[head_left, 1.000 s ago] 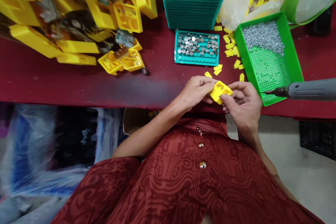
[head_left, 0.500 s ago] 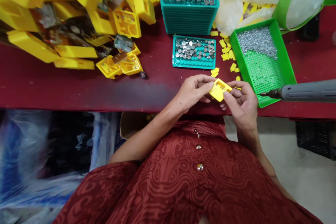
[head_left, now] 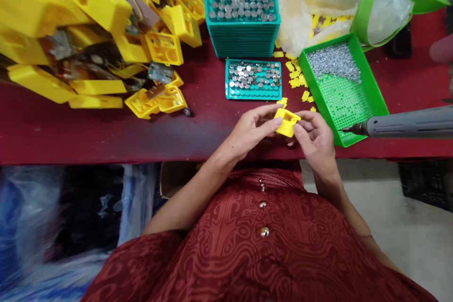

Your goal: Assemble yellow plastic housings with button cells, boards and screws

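Both hands hold a small yellow plastic housing (head_left: 286, 123) above the front of the red-covered table. My left hand (head_left: 249, 133) pinches its left side, thumb on top. At its right edge, my right hand (head_left: 316, 139) has thumb and fingers closed on it. A small recess shows in the housing's upper face; its underside is hidden. Just beyond lie small yellow tabs (head_left: 297, 75). A teal tray (head_left: 254, 96) with round metal button cells stands behind my left hand. The tip of a grey electric screwdriver (head_left: 406, 123) points in from the right, over a green basket.
The green basket (head_left: 380, 99) holds many small screws. Behind the small tray rises a stack of teal trays (head_left: 244, 40) with more button cells. Yellow casings with wires (head_left: 99, 0) are heaped at the left. A plastic bag (head_left: 293, 19) and a green bag (head_left: 368, 4) lie at the back right.
The camera view has shifted, so the table's contents sit slightly lower and further left. The yellow housing has tilted a little between my fingers; both hands keep their hold on it.
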A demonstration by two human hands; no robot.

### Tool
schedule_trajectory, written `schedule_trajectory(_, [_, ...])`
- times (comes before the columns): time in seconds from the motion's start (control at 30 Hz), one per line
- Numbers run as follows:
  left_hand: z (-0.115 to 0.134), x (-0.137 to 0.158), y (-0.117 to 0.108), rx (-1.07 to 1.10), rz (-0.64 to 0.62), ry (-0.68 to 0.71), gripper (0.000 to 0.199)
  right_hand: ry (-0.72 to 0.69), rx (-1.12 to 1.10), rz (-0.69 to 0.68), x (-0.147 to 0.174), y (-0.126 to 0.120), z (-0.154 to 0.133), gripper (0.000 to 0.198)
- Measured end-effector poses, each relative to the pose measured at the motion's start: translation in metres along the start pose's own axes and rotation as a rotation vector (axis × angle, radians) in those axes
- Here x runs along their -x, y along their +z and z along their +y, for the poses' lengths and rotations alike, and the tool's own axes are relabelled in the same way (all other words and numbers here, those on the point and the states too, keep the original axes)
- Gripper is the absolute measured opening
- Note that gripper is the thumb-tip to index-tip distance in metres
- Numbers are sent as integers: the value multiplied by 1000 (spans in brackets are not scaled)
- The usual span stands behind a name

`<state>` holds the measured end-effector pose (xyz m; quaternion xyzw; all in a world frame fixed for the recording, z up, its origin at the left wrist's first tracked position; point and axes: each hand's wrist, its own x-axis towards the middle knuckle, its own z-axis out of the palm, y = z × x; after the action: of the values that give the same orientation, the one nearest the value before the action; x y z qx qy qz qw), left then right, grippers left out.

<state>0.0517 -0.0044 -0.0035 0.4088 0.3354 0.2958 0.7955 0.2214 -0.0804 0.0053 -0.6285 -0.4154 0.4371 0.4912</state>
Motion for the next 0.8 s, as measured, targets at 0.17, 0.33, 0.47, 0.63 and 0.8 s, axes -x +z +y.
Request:
schedule_trajectory(0.17, [0, 2, -11, 200, -56, -87, 37, -23, 31, -33, -12, 9, 2, 38])
schedule_trajectory(0.33, [5, 6, -25, 342, 119, -108, 26, -228, 367, 122, -34, -3, -2, 22])
schedule_trajectory(0.47, [7, 6, -31, 381, 173, -104, 24, -451, 661, 156, -51, -17, 1, 20])
schedule_trajectory(0.63, [5, 5, -29, 431, 150, -102, 24, -530, 775, 127, -71, -12, 8, 19])
schedule_trajectory(0.8, [3, 5, -30, 479, 128, -74, 23, -450, 987, 86, -100, 9, 8, 20])
